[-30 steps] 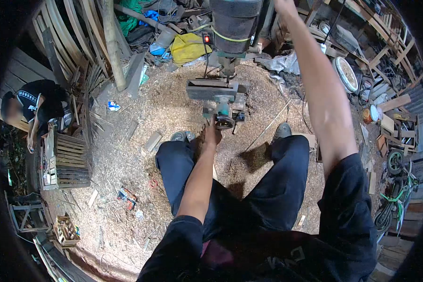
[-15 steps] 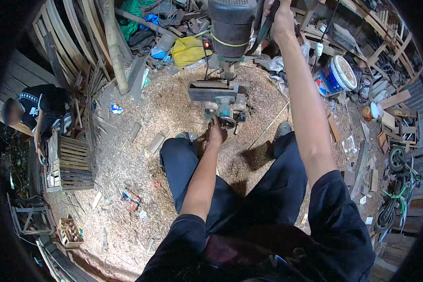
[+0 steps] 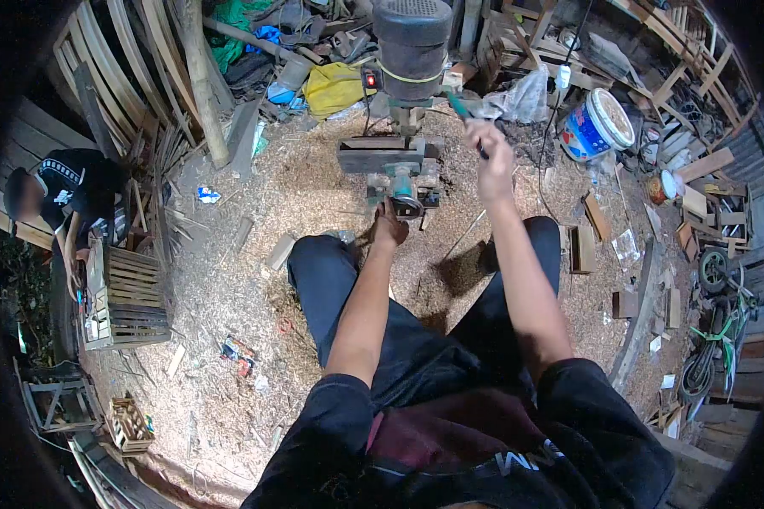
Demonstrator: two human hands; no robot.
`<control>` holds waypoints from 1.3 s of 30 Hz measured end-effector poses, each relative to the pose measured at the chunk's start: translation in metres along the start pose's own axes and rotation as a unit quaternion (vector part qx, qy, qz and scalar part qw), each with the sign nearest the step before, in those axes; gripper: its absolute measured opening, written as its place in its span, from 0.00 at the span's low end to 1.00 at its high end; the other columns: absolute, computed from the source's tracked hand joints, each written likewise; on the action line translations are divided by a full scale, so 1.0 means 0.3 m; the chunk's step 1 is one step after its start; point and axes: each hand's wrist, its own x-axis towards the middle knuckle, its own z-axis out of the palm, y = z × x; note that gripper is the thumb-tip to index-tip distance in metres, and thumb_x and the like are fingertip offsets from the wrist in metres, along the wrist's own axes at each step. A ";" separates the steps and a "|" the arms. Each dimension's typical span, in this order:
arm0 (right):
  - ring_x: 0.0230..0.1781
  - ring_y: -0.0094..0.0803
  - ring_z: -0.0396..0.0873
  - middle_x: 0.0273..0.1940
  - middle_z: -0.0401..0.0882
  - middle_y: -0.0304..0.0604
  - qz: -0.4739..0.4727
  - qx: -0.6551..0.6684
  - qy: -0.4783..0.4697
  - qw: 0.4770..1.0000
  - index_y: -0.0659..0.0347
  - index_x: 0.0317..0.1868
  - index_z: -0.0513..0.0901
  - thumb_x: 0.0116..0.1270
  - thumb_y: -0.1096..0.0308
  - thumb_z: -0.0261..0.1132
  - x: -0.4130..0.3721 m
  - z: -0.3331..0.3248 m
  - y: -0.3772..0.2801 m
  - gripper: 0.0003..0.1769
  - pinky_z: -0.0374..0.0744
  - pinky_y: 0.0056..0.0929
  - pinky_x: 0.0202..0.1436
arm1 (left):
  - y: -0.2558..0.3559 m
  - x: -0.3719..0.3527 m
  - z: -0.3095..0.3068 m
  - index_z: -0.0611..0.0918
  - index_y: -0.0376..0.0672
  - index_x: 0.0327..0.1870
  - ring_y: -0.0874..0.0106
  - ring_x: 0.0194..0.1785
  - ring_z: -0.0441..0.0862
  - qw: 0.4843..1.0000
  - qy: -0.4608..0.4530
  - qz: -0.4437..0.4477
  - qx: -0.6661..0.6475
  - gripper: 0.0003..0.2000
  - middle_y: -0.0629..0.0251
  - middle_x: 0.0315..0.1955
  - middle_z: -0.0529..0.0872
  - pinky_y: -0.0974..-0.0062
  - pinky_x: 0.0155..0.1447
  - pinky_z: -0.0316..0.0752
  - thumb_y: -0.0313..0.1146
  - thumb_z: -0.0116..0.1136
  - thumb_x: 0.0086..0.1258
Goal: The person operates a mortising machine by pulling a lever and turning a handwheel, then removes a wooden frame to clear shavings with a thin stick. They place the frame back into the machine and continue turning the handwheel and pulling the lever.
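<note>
A drill-press-like machine (image 3: pixel 411 42) with a large dark motor stands in front of me. Below it sit a long wooden block (image 3: pixel 380 157), apparently clamped in its vise, and a round metal handwheel (image 3: pixel 409 206). My left hand (image 3: pixel 389 227) is closed at the left edge of this wheel; its fingers are partly hidden. Right of the motor, my right hand (image 3: pixel 491 157) wraps round the dark grip of a green lever (image 3: pixel 457 103) on the machine. The tool's tip above the block is hard to make out.
Wood shavings cover the ground (image 3: pixel 229 297). At the left, another person (image 3: pixel 68 191) bends beside a slatted wooden crate (image 3: pixel 132 297). A white-and-blue bucket (image 3: pixel 598 127) stands at the right, near a cable. Planks, scrap wood and a small bike (image 3: pixel 713 339) line the right side.
My right hand has come down and toward me, swinging the lever from high beside the motor to a lower position. My left hand stays at the handwheel.
</note>
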 end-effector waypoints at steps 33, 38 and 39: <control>0.52 0.63 0.75 0.57 0.71 0.69 0.292 -0.413 -0.067 0.860 0.70 0.70 0.57 0.69 0.67 0.55 -0.634 0.067 0.471 0.32 0.75 0.54 0.55 | 0.243 -0.309 -0.260 0.55 0.38 0.74 0.45 0.59 0.76 0.980 0.015 -0.070 -0.187 0.41 0.38 0.55 0.79 0.57 0.62 0.72 0.39 0.62 0.61; 0.52 0.64 0.73 0.51 0.73 0.68 0.212 -0.406 -0.057 0.887 0.71 0.69 0.58 0.64 0.75 0.57 -0.598 0.064 0.420 0.33 0.75 0.54 0.51 | 0.231 -0.296 -0.253 0.56 0.38 0.73 0.46 0.59 0.76 0.985 0.047 -0.072 -0.150 0.40 0.42 0.56 0.79 0.57 0.63 0.71 0.38 0.63 0.62; 0.52 0.64 0.73 0.51 0.73 0.68 0.197 -0.404 -0.059 0.891 0.71 0.69 0.58 0.64 0.76 0.58 -0.544 0.061 0.338 0.33 0.75 0.54 0.51 | 0.246 -0.325 -0.295 0.57 0.40 0.73 0.46 0.60 0.75 0.987 0.035 -0.078 -0.137 0.40 0.42 0.56 0.79 0.57 0.63 0.71 0.40 0.62 0.62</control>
